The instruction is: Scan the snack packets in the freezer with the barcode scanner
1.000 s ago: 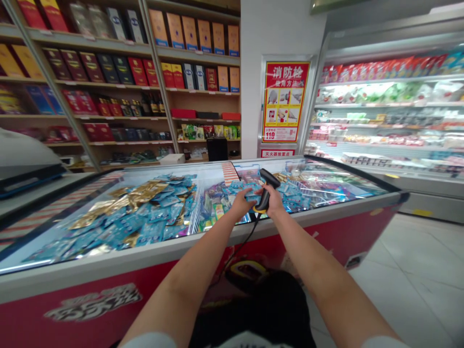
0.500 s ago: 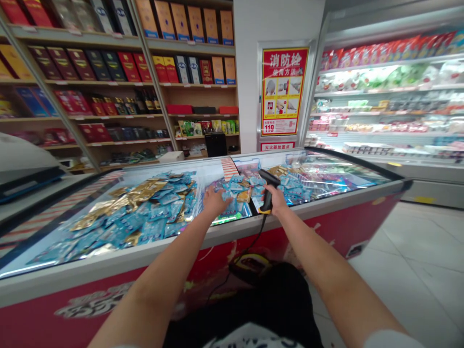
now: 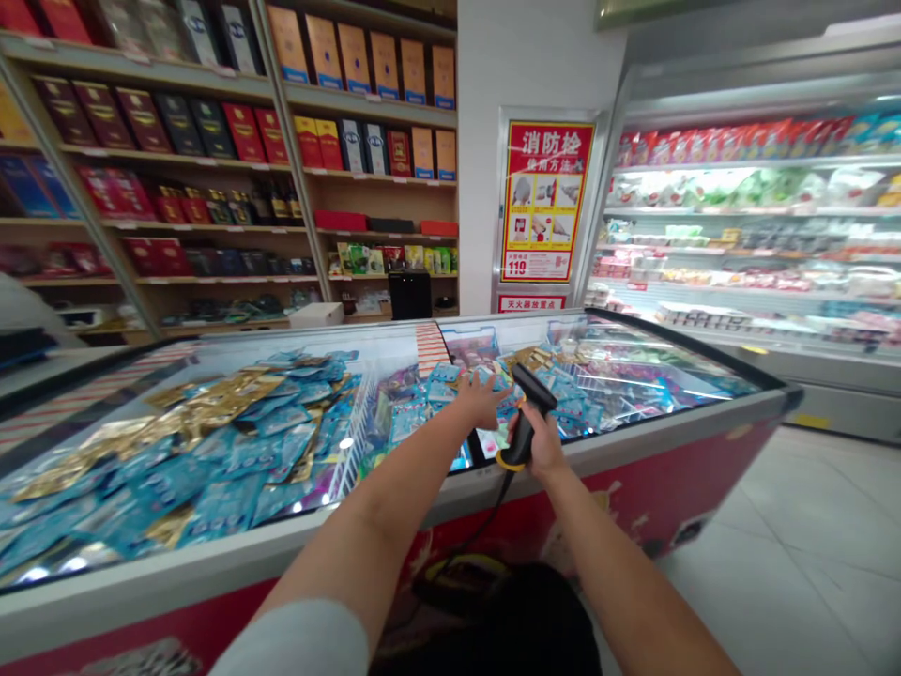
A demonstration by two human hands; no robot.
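My right hand [image 3: 541, 437] is wrapped round the handle of a black and yellow barcode scanner [image 3: 525, 418], held upright above the front rim of the chest freezer [image 3: 408, 507]. A cord hangs from its base. My left hand [image 3: 481, 399] reaches over the middle of the freezer with its fingers spread, just left of the scanner. Beneath it lie blue ice-cream packets [image 3: 443, 383]; whether the fingertips touch them I cannot tell. A large heap of blue packets [image 3: 232, 451] mixed with gold packets [image 3: 232, 394] fills the left section.
A white wire divider [image 3: 352, 437] parts the freezer's sections. Shelves of boxed goods [image 3: 384, 61] stand behind at the left. A red fire-hydrant sign [image 3: 547, 202] hangs on the wall. A lit refrigerated display [image 3: 746, 235] is at the right, beyond the tiled floor [image 3: 788, 535].
My left hand has moved right, from above the packets by the divider to near the scanner. The view has shifted slightly; the scanner stays in my right hand.
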